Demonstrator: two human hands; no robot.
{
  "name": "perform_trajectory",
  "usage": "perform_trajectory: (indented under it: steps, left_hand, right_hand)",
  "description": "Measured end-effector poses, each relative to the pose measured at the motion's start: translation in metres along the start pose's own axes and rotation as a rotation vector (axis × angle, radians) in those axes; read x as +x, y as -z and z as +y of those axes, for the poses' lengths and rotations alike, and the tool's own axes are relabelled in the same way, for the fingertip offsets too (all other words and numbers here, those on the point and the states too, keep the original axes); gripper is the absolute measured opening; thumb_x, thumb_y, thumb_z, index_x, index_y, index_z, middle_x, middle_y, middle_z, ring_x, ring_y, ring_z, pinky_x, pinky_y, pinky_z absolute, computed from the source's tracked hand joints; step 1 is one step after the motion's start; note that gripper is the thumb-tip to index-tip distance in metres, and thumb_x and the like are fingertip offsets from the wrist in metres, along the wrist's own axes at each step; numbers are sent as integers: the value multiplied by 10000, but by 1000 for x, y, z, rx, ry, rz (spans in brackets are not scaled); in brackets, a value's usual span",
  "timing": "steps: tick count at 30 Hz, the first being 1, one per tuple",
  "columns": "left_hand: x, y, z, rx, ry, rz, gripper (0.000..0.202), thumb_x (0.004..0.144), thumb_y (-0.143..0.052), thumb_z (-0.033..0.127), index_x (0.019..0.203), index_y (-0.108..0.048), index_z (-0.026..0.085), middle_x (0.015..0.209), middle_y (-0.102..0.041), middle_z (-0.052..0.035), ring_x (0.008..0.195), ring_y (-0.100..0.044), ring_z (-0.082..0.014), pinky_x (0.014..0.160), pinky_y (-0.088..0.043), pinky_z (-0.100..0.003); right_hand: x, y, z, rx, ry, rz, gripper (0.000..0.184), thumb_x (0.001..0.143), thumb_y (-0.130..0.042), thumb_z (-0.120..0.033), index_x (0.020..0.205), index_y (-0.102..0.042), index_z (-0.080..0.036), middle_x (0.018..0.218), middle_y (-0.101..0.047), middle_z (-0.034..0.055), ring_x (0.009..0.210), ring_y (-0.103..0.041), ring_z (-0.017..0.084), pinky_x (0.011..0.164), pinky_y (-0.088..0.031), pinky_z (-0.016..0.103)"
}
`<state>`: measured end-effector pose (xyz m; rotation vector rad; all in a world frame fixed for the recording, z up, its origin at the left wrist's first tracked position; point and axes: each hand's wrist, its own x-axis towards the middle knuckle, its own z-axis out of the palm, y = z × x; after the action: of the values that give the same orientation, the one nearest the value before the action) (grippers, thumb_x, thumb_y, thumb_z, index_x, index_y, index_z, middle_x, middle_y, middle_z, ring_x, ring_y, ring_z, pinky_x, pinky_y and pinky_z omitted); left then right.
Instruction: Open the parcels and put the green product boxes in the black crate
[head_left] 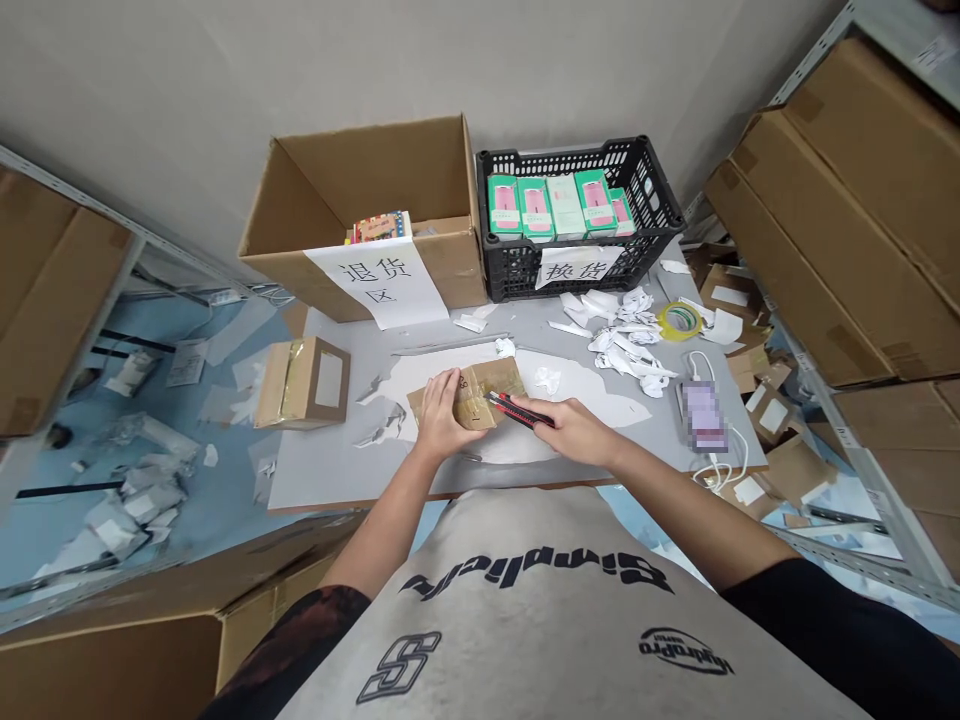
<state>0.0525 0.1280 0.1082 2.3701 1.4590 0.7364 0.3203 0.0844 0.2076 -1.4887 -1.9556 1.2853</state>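
A small taped cardboard box [502,376] lies on the table in front of me. My left hand [445,415] is closed on its left side, the thumb along the near edge. In my right hand [571,430] is a red and black box cutter [521,409]. Its tip meets the brown tape near the middle of the box; whether it has gone through the tape cannot be made out. Torn white paper [600,392] spreads beneath and around the box.
At the back stand a large open carton [360,275] and a black crate [517,275] of green-and-pink boxes. A closed box [307,385] sits left. Crumpled paper [630,345], a tape roll [680,320] and a phone [703,415] with cables lie right. Shelves of cartons flank the table.
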Motion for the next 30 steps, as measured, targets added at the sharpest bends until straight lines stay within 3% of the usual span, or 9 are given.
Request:
perform_trajectory:
  steps: [4,7,11,15,17,20,23,27,30]
  left_hand:
    - [2,4,-10,2,51,60,1181,613,-813,551,1532,-180,165,1485,-413,-187,1389,-388,-366,1151,-329,-530]
    - [7,11,-13,16,62,50,1199,605,-813,582,1533,-179,167,1480,-417,-186,1378,-399,-363,1140,-349,-508]
    - [17,13,-2,83,-26,-108,1171,595,-801,611,1527,-234,185,1464,-433,-177,1345,-417,-376,1139,-326,-522]
    - [24,-4,13,154,-144,-314,1112,575,-823,557,1498,-323,191,1440,-460,-183,1350,-393,-406,1150,-265,-576]
    - [23,-15,18,168,-206,-389,1045,572,-842,496,1466,-383,210,1468,-435,-184,1378,-361,-416,1154,-241,-599]
    - [17,-24,24,173,-260,-423,952,588,-856,383,1426,-434,224,1523,-368,-184,1422,-295,-423,1131,-279,-606]
    - [7,-26,32,190,-271,-412,819,651,-807,244,1391,-455,213,1519,-378,-172,1397,-338,-394,1089,-364,-555]
    - [-3,-29,46,212,-228,-402,636,697,-683,113,1302,-503,192,1387,-510,-156,1273,-458,-351,1036,-414,-520]
    - [-3,-32,53,228,-195,-398,600,663,-648,86,1245,-526,165,1320,-534,-158,1229,-473,-351,1006,-433,-498]
  right_hand:
    - [-8,4,6,111,7,-2,619,810,-498,-150,1373,-563,-399,978,-740,-48,519,-486,89,576,-441,246]
    - [-8,0,23,289,-114,160,611,853,-487,-218,1449,-469,-349,861,-699,-22,503,-515,97,537,-464,246]
    - [8,-24,64,389,-227,367,661,874,-498,-307,1504,-296,-309,901,-667,-2,673,-633,154,642,-517,286]
    - [23,-53,110,163,-427,564,467,832,-500,-298,1291,-452,-226,831,-639,26,723,-619,204,693,-478,322]
    - [24,-63,126,158,-481,588,381,794,-518,-286,1168,-485,-222,813,-620,28,727,-603,210,692,-459,319]
    - [23,-74,137,268,-544,517,361,757,-536,-311,1101,-476,-218,710,-578,-21,615,-564,192,615,-451,306]
    - [27,-79,130,359,-467,447,435,726,-607,-375,1114,-499,-213,688,-548,-57,582,-532,167,599,-462,299]
    - [47,-73,112,357,-152,450,437,710,-686,-363,1108,-605,-200,866,-568,-4,800,-554,179,796,-480,330]
    - [64,-66,104,301,-16,417,379,693,-731,-344,1033,-664,-192,971,-575,32,925,-553,198,891,-453,345]
